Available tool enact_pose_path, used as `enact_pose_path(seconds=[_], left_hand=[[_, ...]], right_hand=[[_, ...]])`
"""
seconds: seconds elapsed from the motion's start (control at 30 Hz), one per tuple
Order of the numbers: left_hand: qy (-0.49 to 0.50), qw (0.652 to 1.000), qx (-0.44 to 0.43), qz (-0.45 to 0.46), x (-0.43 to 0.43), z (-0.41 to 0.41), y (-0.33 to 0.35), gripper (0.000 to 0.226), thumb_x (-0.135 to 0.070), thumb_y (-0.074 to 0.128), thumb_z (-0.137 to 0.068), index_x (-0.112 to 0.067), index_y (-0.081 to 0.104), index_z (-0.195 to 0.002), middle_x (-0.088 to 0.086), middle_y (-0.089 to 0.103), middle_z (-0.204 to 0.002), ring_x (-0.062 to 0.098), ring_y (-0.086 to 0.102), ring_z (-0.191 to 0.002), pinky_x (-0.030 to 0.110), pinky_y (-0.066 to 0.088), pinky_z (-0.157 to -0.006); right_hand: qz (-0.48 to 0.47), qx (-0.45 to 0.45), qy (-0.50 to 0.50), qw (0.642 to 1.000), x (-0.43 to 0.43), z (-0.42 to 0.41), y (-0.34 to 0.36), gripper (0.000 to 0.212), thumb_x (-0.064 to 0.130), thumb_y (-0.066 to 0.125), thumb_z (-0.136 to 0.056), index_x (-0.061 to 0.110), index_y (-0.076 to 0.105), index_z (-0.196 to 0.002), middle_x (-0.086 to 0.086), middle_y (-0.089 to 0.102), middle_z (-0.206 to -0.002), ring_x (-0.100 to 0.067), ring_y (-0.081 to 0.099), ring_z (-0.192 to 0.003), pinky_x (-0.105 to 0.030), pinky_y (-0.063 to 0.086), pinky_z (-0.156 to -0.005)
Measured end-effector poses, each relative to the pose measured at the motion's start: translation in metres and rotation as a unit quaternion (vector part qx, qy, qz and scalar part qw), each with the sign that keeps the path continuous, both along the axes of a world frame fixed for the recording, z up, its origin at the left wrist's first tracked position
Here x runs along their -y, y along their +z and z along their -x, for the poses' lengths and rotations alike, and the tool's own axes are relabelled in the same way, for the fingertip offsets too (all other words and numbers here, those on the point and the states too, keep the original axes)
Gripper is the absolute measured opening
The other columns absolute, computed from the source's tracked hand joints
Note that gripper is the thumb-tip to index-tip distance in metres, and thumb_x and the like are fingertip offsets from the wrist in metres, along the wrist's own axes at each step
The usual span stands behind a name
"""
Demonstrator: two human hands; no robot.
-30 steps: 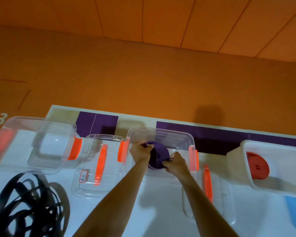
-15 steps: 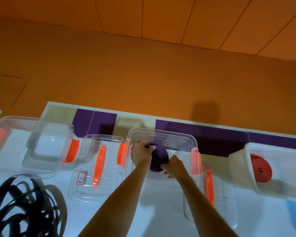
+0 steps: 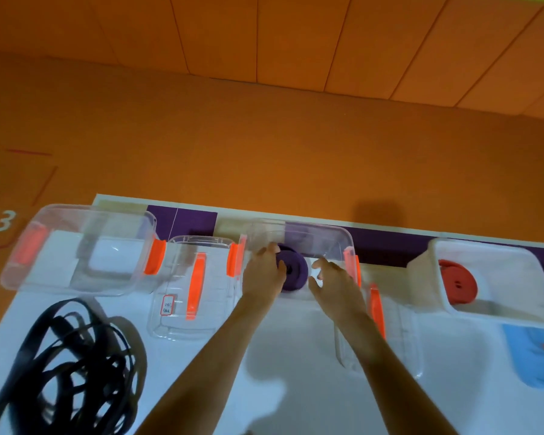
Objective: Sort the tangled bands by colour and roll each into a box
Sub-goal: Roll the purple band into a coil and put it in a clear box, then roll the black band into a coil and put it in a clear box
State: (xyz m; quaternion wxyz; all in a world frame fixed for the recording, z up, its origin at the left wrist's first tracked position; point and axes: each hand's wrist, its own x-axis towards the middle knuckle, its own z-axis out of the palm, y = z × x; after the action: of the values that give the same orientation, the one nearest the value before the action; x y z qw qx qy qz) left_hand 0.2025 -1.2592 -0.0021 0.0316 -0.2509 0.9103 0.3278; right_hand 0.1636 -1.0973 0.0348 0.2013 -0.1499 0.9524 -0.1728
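A rolled purple band (image 3: 294, 271) stands on edge inside the middle clear box (image 3: 327, 237). My left hand (image 3: 263, 271) reaches into that box and its fingers curl over the roll's left side. My right hand (image 3: 335, 277) hovers just right of the roll with fingers spread and loose, holding nothing. A rolled red band (image 3: 456, 285) lies in the white box (image 3: 496, 312) on the right. A tangle of black band (image 3: 66, 368) sprawls on the white table at the lower left.
An empty clear box (image 3: 76, 215) with orange clips stands at the left. Two clear lids with orange handles lie flat, one lid (image 3: 195, 287) left of the middle box and another lid (image 3: 387, 328) right of it. A blue lid (image 3: 534, 359) shows at the right edge.
My right hand has let go of the purple roll and drawn back to the right with fingers opening. The left hand stays on the roll inside the box.
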Motion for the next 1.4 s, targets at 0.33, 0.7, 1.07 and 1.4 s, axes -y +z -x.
enact_pose_path(seconds=[0.33, 0.7, 1.07, 1.4], left_hand=[[-0.139, 0.949, 0.028, 0.28, -0.025, -0.184, 0.062, 0.029, -0.03, 0.041, -0.109, -0.026, 0.059, -0.132, -0.005, 0.068, -0.117, 0.017, 0.065, -0.109, 0.031, 0.052, -0.088], [-0.087, 0.944, 0.096, 0.305, -0.009, -0.346, 0.073, 0.026, -0.027, 0.047, -0.106, -0.024, 0.066, -0.123, -0.003, 0.069, -0.108, 0.02, 0.067, -0.102, 0.036, 0.055, -0.083], [-0.003, 0.955, 0.13, 0.267, 0.115, -0.429, 0.065, 0.024, -0.023, 0.042, -0.105, -0.022, 0.065, -0.108, -0.002, 0.07, -0.103, 0.021, 0.067, -0.1, 0.035, 0.055, -0.081], [0.043, 0.971, 0.146, 0.185, 0.269, -0.462, 0.037, 0.026, -0.023, 0.043, -0.106, -0.023, 0.065, -0.12, 0.0, 0.069, -0.118, 0.023, 0.064, -0.109, 0.036, 0.053, -0.09]], right_hand=[[-0.019, -0.119, 0.081, 0.989, -0.054, -0.14, 0.058, 0.028, 0.036, 0.049, -0.107, 0.029, 0.059, -0.132, 0.008, 0.063, -0.127, -0.017, 0.065, -0.114, -0.034, 0.052, -0.093], [0.016, -0.121, 0.165, 0.979, 0.0, -0.265, 0.058, 0.019, 0.028, 0.044, -0.105, 0.02, 0.061, -0.109, 0.004, 0.063, -0.109, -0.02, 0.064, -0.099, -0.034, 0.052, -0.085], [0.01, -0.097, 0.239, 0.966, 0.129, -0.33, 0.042, 0.021, 0.03, 0.044, -0.106, 0.02, 0.061, -0.115, 0.003, 0.063, -0.113, -0.022, 0.064, -0.104, -0.036, 0.052, -0.089], [0.014, 0.089, 0.346, 0.934, 0.253, -0.36, -0.022, 0.045, 0.032, 0.069, -0.099, 0.031, 0.058, -0.142, 0.002, 0.03, -0.163, -0.024, 0.035, -0.148, -0.037, 0.046, -0.112]])
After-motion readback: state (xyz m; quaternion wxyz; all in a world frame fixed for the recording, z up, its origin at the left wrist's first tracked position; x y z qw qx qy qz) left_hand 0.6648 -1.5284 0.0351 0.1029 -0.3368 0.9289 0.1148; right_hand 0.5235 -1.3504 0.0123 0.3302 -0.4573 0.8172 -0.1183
